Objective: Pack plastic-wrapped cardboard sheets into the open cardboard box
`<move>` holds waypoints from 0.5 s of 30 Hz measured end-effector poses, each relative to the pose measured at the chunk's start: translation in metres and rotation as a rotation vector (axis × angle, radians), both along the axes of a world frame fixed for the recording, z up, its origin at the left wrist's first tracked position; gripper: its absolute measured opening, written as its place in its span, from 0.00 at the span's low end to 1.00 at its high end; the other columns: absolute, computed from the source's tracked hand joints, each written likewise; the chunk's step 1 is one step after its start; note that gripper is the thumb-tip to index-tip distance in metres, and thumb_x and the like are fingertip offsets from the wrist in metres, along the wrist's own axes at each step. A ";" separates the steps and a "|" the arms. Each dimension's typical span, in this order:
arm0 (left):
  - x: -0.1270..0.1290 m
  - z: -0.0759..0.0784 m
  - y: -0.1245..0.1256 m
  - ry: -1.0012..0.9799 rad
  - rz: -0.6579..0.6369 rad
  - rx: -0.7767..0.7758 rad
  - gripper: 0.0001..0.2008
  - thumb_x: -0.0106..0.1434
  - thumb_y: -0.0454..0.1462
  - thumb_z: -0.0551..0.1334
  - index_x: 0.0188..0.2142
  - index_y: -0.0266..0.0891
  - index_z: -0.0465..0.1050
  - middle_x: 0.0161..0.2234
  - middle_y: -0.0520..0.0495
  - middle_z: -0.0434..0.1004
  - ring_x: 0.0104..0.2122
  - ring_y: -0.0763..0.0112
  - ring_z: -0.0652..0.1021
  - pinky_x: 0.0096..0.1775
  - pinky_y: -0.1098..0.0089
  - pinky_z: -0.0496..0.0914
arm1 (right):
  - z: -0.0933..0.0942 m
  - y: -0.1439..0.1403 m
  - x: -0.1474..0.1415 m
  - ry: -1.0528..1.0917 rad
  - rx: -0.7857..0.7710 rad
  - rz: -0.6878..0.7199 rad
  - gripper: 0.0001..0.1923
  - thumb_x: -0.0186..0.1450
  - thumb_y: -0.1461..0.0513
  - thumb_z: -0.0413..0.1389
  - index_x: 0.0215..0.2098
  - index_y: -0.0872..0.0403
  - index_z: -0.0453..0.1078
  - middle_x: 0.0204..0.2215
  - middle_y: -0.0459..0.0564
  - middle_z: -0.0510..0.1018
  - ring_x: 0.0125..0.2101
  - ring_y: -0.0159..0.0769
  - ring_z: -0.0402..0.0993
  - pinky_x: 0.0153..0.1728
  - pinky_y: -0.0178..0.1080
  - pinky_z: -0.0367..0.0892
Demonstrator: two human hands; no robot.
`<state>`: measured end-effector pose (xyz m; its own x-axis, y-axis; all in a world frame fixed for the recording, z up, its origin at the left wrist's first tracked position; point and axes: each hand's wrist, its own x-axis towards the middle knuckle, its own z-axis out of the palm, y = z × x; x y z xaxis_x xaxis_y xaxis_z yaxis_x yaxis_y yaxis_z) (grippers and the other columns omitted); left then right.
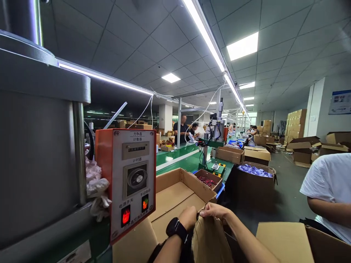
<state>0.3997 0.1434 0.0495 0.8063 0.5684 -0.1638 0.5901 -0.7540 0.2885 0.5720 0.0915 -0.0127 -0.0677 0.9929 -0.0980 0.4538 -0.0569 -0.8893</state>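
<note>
My right hand [215,211] pinches the upper edge of a brown cardboard flap [211,239] between thumb and fingers. The flap stands up toward me, and its left edge looks ragged. My left hand [189,218], with a black watch [177,229] on its wrist, is curled closed at the same upper corner, right beside my right hand. Its fingertips are hidden behind the flap. Just beyond both hands lies an open cardboard box [172,197] with a bare bottom showing.
An orange control box [133,182] with lit switches stands close at left beside a large grey machine [38,146]. Ahead are a carton of small red parts [207,180], a bench press [216,131] and a carton of purple items [255,170]. A person in white [329,186] is at right.
</note>
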 end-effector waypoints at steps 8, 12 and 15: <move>-0.006 0.007 -0.002 0.086 0.011 -0.001 0.12 0.63 0.44 0.62 0.40 0.36 0.73 0.40 0.49 0.77 0.41 0.67 0.78 0.44 0.60 0.74 | 0.002 -0.013 -0.020 -0.307 0.224 -0.099 0.12 0.65 0.56 0.60 0.31 0.58 0.72 0.30 0.42 0.76 0.34 0.35 0.75 0.39 0.41 0.71; -0.006 0.006 -0.002 0.064 0.014 -0.002 0.13 0.64 0.45 0.61 0.39 0.36 0.73 0.38 0.49 0.77 0.40 0.67 0.78 0.43 0.61 0.74 | 0.000 -0.029 -0.028 -0.439 0.279 -0.230 0.10 0.63 0.57 0.61 0.34 0.57 0.72 0.32 0.44 0.77 0.35 0.34 0.74 0.41 0.43 0.70; -0.006 0.005 -0.003 0.037 0.013 0.004 0.14 0.64 0.46 0.61 0.38 0.36 0.73 0.38 0.49 0.77 0.39 0.67 0.78 0.43 0.61 0.74 | -0.001 -0.043 -0.031 -0.506 0.316 -0.351 0.07 0.63 0.60 0.61 0.36 0.57 0.72 0.34 0.46 0.77 0.37 0.35 0.74 0.42 0.43 0.69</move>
<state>0.3939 0.1402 0.0543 0.7923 0.5796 -0.1907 0.6101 -0.7473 0.2633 0.5414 0.0489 -0.0136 0.2404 0.9340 0.2644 0.8192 -0.0491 -0.5714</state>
